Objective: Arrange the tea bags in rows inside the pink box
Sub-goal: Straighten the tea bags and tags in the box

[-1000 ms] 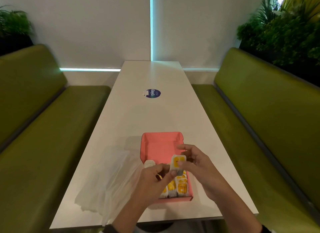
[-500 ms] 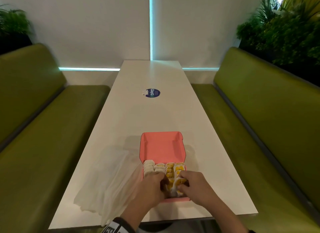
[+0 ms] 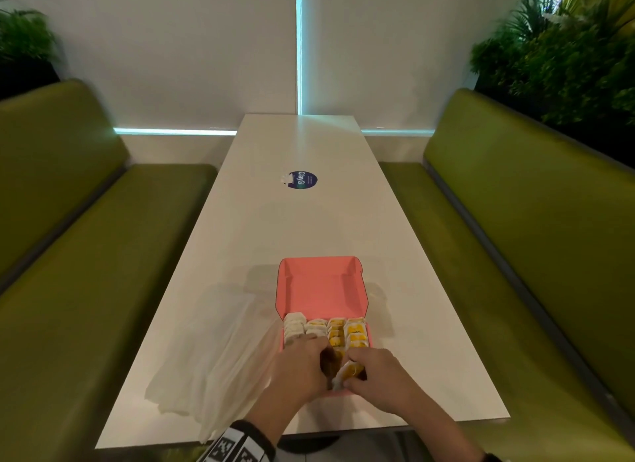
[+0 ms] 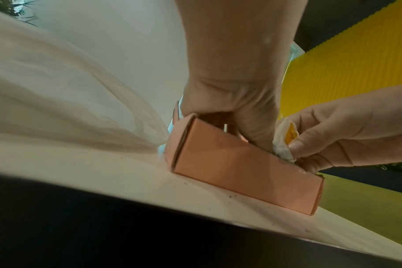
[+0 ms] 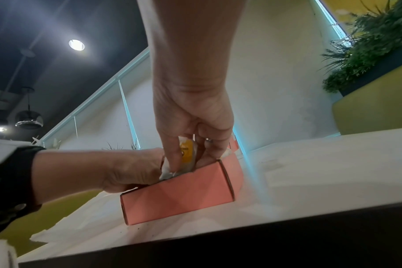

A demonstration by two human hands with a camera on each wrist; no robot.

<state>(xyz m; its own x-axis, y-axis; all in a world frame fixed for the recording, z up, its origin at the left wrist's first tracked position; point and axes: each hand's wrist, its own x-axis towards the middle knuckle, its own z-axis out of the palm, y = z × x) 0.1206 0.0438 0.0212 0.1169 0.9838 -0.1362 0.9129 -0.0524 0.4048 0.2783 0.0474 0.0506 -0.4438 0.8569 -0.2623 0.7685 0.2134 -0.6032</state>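
I am seeing the table [image 3: 309, 221] running up the frame's middle, the box [image 3: 321, 289] lying open at lower centre. My left hand [image 3: 295, 368] is reaching into its rows, grip hidden; my right hand [image 3: 374, 375] is pinching a tea bag [image 3: 348, 374] at the box's near edge.

A crumpled clear plastic bag [image 3: 213, 368] lies just left of the hands, a round dark-blue sticker [image 3: 303, 180] well beyond them on the long white table [image 3: 309, 227]
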